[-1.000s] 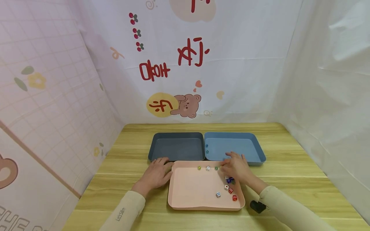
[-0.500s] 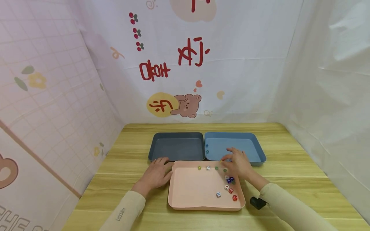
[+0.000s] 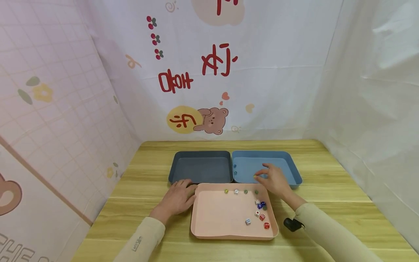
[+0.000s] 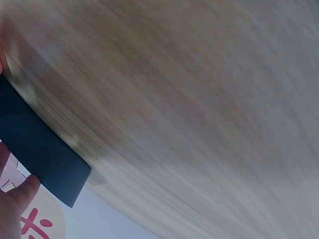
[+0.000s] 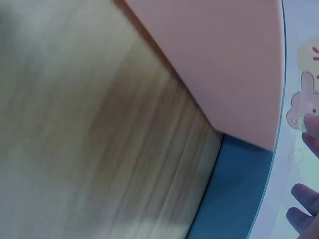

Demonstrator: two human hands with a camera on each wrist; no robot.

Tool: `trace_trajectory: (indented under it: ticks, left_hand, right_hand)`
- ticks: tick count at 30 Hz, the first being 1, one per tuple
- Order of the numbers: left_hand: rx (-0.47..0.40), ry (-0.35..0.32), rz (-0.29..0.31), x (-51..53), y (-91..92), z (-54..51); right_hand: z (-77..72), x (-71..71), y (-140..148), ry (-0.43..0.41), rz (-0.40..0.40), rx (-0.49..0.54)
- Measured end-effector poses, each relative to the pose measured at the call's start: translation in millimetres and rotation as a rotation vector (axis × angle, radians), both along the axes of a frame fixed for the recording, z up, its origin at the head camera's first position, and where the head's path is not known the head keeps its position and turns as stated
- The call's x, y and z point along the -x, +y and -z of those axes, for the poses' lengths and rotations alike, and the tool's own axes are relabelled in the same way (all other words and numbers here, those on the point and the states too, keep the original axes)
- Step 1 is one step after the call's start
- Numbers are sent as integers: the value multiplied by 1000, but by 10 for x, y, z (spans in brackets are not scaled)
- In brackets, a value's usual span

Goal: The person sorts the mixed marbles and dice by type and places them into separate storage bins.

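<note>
My right hand (image 3: 276,182) is over the near edge of the light blue tray (image 3: 296,178), pinching a small yellow piece (image 3: 255,177) between thumb and index finger; the other fingers are spread. Whether the piece is a die or a bead is too small to tell. In the pink tray (image 3: 212,233) lie several dice: a red die (image 3: 266,225), a white die (image 3: 248,221) and blue dice (image 3: 259,206) among them, plus small green pieces (image 3: 256,191). My left hand (image 3: 176,198) rests by the pink tray's left rim, its fingertips at the dark tray (image 3: 199,173).
Two small teal pieces (image 3: 235,173) lie along the blue tray's left wall. The dark and blue trays stand side by side behind the pink one on a wooden table (image 3: 327,189). White printed cloth (image 3: 268,91) surrounds the table. A black object (image 3: 292,225) sits at the right wrist.
My right hand has lifted the yellow piece from the pink tray's far right corner and moved it over the blue tray. The left hand has stayed in place.
</note>
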State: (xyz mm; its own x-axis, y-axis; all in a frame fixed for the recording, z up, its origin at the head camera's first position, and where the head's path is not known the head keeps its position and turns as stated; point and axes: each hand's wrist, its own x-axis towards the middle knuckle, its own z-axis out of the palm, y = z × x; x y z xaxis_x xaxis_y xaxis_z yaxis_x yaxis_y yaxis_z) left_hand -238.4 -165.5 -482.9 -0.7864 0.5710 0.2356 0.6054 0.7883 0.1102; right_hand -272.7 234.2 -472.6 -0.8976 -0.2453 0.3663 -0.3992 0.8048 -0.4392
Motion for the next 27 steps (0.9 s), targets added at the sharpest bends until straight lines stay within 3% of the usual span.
trace_trajectory:
  ticks: [9, 18, 27]
  left_hand:
    - [-6, 5, 1, 6, -8, 26]
    - [-6, 19, 4, 11, -26, 44]
    - [4, -14, 0, 18, -26, 47]
  right_hand:
    - [-10, 136, 89, 43, 43, 43]
    - [-24, 279, 146, -43, 106, 74]
    - [16, 365, 197, -94, 142, 29]
